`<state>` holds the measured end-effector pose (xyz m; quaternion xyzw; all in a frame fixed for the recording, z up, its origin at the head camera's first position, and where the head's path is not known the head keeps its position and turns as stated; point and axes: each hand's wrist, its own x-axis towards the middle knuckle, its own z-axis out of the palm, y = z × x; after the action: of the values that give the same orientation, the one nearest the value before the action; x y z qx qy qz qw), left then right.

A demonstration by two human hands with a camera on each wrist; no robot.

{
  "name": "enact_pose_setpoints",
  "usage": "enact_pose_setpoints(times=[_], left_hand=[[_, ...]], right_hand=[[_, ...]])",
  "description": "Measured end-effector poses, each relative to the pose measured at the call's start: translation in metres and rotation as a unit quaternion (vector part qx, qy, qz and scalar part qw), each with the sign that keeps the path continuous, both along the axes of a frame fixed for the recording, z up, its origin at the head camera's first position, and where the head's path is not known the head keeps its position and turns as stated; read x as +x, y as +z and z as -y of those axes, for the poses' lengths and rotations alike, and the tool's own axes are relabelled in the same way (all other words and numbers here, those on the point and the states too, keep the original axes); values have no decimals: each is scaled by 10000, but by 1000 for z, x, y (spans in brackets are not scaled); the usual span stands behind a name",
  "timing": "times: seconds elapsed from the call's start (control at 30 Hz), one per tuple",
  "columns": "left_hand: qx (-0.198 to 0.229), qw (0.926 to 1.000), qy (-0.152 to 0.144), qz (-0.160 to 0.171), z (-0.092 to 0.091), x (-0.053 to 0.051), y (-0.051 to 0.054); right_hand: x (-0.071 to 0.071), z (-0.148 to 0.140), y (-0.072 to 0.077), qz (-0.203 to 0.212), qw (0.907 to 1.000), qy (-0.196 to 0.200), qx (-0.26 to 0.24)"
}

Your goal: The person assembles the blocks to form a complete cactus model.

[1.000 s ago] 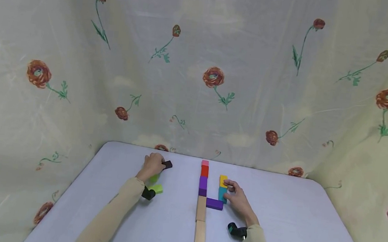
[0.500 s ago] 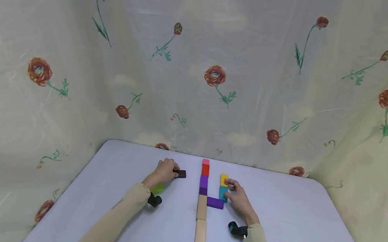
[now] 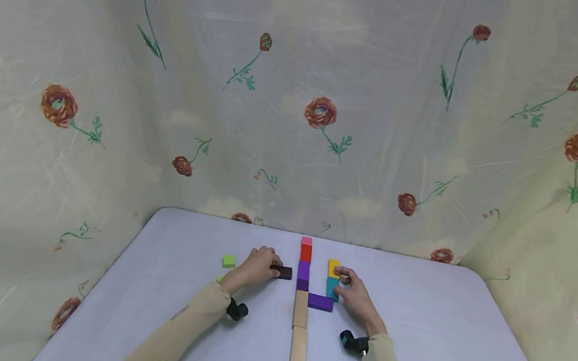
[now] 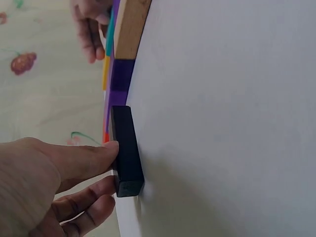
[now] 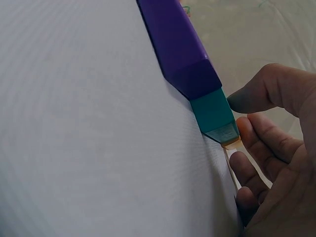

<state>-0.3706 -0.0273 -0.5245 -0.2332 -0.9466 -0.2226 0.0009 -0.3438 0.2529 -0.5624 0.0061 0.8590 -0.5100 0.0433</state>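
Observation:
My left hand (image 3: pixel 259 265) pinches a dark, near-black rectangular block (image 3: pixel 286 273) between thumb and fingers, just left of the block column. In the left wrist view the dark block (image 4: pixel 128 148) is close to the table, but contact with it is unclear. On the column's other side, my right hand (image 3: pixel 357 301) lies with loosely bent fingers at a teal block (image 3: pixel 332 286) and a yellow block (image 3: pixel 332 264), set end to end. Its thumb touches or nearly touches the teal block (image 5: pixel 213 112); a fingertip overlaps the yellow one.
A straight column runs away from me: two wooden blocks (image 3: pixel 301 310), purple pieces (image 3: pixel 304 271), a red block (image 3: pixel 305 253) and a pink one (image 3: pixel 306 241). A purple block (image 3: pixel 321 302) juts right from it. Green blocks (image 3: pixel 228 262) lie left, one partly hidden by my arm.
My left hand has carried the dark block rightward and slightly nearer to me, up to the column, uncovering a green block. The right hand has stayed by the teal and yellow blocks.

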Motion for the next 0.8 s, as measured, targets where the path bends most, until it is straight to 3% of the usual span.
enact_pose_setpoints(times=[0.3, 0.8], left_hand=[[-98, 9999, -119, 5, -11, 4, -1], [-97, 9996, -46, 248, -15, 0, -1]], right_hand=[[0, 0, -1, 10, 10000, -32, -25], [-1, -1, -2, -117, 9999, 23, 38]])
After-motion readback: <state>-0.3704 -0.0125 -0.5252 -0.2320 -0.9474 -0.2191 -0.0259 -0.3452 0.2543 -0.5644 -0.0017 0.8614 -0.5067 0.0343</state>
